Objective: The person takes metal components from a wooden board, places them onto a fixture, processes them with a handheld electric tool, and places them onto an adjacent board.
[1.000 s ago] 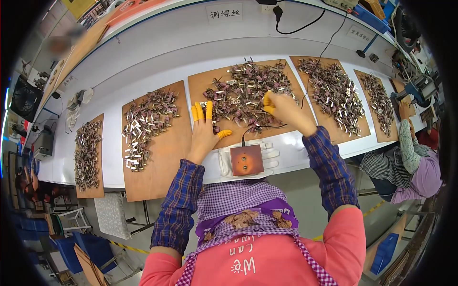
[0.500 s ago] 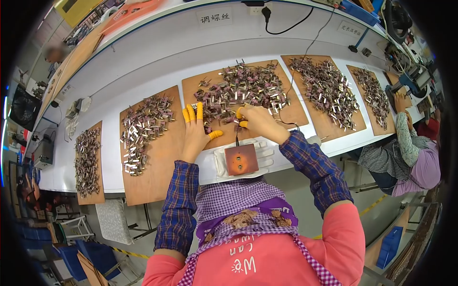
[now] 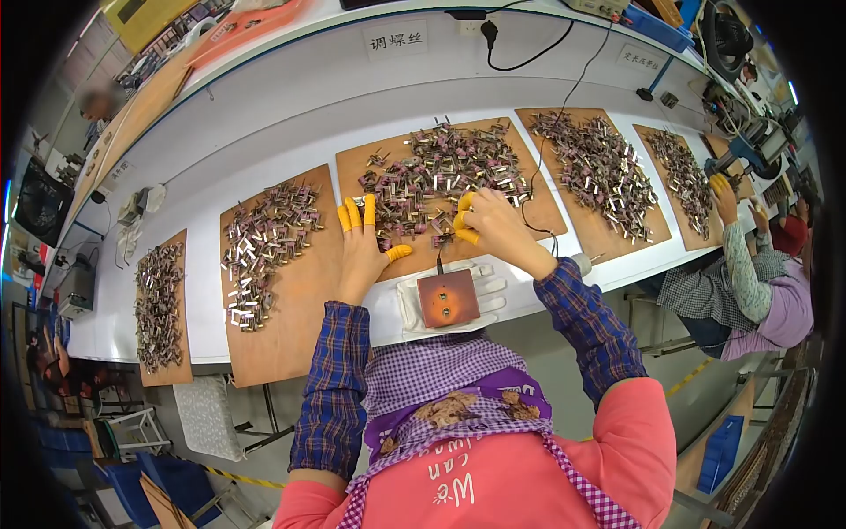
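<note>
My left hand [image 3: 359, 251], with yellow finger covers, lies palm down with fingers apart on the middle wooden board [image 3: 352, 167], at the left edge of a pile of small metal parts [image 3: 467, 159]. Yellow covers are also on fingers of my right hand [image 3: 493, 227], which is curled at the near edge of the same pile. Whether a part is between its fingertips is too small to tell. Below the hands, a brown square block [image 3: 448, 298] with two small fittings and a cable rests on a white glove [image 3: 407, 304].
More boards with metal parts stand at left [image 3: 273, 229], far left [image 3: 160, 309], right [image 3: 604, 172] and far right [image 3: 683, 181]. A screwdriver-like tool [image 3: 585, 263] lies right of my right forearm. Another person [image 3: 749, 282] works at the far right, and black cables cross the bench.
Over the last second my right hand has come in from the right part of the pile toward its near edge, then shifted slightly right. My left hand remains on the board.
</note>
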`<state>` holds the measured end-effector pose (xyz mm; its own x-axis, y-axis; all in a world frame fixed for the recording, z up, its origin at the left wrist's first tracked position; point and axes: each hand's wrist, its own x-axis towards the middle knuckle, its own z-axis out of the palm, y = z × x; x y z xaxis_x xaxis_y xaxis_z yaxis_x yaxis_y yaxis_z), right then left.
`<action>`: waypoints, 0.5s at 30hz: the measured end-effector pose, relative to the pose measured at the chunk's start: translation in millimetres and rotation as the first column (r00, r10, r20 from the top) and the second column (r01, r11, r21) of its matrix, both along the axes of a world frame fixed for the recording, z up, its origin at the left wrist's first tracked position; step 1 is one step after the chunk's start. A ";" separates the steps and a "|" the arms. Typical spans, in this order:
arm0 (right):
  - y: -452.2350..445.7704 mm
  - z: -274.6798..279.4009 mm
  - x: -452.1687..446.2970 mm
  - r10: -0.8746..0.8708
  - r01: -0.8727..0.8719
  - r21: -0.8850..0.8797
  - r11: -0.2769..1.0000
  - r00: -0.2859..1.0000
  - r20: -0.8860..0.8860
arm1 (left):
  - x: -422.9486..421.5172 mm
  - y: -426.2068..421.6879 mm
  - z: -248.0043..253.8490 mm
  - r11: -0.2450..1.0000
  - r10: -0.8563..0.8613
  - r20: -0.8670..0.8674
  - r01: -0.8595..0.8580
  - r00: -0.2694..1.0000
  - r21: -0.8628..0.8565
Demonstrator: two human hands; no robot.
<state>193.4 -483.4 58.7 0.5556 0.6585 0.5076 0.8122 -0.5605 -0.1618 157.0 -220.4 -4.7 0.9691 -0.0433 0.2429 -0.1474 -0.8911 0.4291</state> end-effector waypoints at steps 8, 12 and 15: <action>11.7 -7.6 5.5 -0.155 0.150 -0.040 0.988 0.948 -0.276 | -6.9 -1.7 14.0 1.000 0.012 0.007 -0.012 1.000 -0.023; 1.0 1.2 8.2 -0.243 0.228 -0.083 0.970 0.926 -0.288 | -11.3 -19.3 27.1 0.999 -0.029 0.075 0.031 0.997 -0.018; -16.3 33.4 3.3 -0.342 0.340 -0.082 0.937 0.837 -0.428 | -5.9 -41.4 37.3 0.982 -0.184 0.150 0.174 0.971 0.080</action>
<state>196.6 -499.7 92.1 0.9068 0.3879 0.1650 0.4194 -0.7902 -0.4470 151.1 -261.8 32.6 0.8943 -0.2334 0.3816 -0.3677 -0.8695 0.3298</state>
